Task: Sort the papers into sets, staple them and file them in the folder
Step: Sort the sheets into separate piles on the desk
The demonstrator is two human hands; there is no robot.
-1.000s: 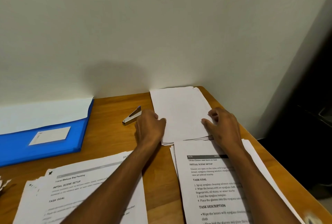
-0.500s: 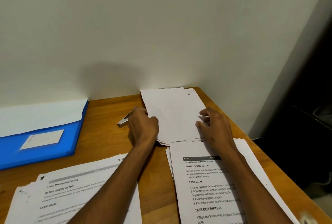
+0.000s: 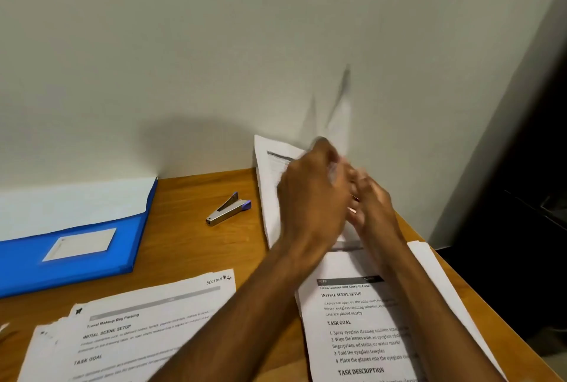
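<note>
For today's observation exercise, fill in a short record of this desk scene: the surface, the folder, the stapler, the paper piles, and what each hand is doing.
surface: wooden table against a pale wall
folder: blue folder, far left, white sheets inside
stapler: silver stapler, lying untouched between folder and hands
near left pile: printed papers
near right pile: printed papers
lifted sheets: raised stack at the far edge, blurred
left hand: fingers curled on the raised stack
right hand: at the same stack, grip blurred
</note>
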